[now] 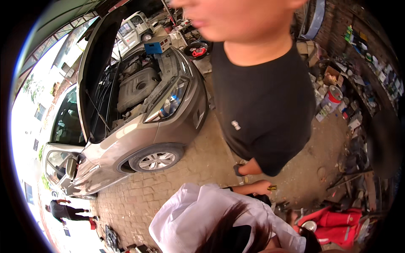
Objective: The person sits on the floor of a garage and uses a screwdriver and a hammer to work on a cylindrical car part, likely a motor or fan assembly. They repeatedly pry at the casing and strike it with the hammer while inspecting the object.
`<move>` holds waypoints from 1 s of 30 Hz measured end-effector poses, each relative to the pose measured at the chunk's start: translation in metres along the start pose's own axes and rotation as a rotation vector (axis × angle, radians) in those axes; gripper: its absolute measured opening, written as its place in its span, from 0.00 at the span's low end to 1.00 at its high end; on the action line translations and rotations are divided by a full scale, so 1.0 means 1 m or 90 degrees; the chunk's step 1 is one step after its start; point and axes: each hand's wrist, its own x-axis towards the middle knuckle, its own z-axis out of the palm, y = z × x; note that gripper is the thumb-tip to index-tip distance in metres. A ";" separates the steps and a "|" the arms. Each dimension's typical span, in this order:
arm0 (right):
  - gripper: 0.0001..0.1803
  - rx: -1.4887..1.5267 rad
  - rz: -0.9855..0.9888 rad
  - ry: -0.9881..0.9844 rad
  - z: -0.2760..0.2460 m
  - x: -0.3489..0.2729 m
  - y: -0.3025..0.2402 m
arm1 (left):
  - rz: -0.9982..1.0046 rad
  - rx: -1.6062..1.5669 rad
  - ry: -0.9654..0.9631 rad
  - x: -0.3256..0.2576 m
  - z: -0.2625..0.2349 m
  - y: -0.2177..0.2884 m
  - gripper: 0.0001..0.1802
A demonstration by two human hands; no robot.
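My left hand [262, 187] reaches out past a white sleeve [185, 208], a dark band at its wrist. Its fingers are closed on a small yellow-and-black object [272, 187], too small to name. Lower right, a blurred patch by the red cloth [333, 225] may be my right hand [292, 217]; its fingers cannot be made out. Dark hair hangs over the white shirt. Close in front stands a person in a black T-shirt [265, 114], whose lowered hand holds a dark item [238, 170].
A beige car [126, 145] with its hood [99, 55] raised stands left, a blue box [157, 44] on its front edge. Along the right wall lie cluttered parts and a red-and-white can [333, 96]. Another person [69, 211] is far left. Brick paving [135, 198] lies between.
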 end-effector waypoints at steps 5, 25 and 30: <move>0.09 0.018 -0.110 -0.191 0.128 0.113 -0.172 | -0.135 -0.033 0.200 0.009 -0.027 -0.008 0.21; 0.10 -0.197 -0.004 -0.276 0.269 0.240 -0.316 | -0.267 0.066 0.428 0.190 -0.193 -0.027 0.16; 0.18 -1.009 -0.214 -0.329 0.193 0.329 -0.293 | -0.334 0.052 0.437 0.206 -0.222 -0.010 0.17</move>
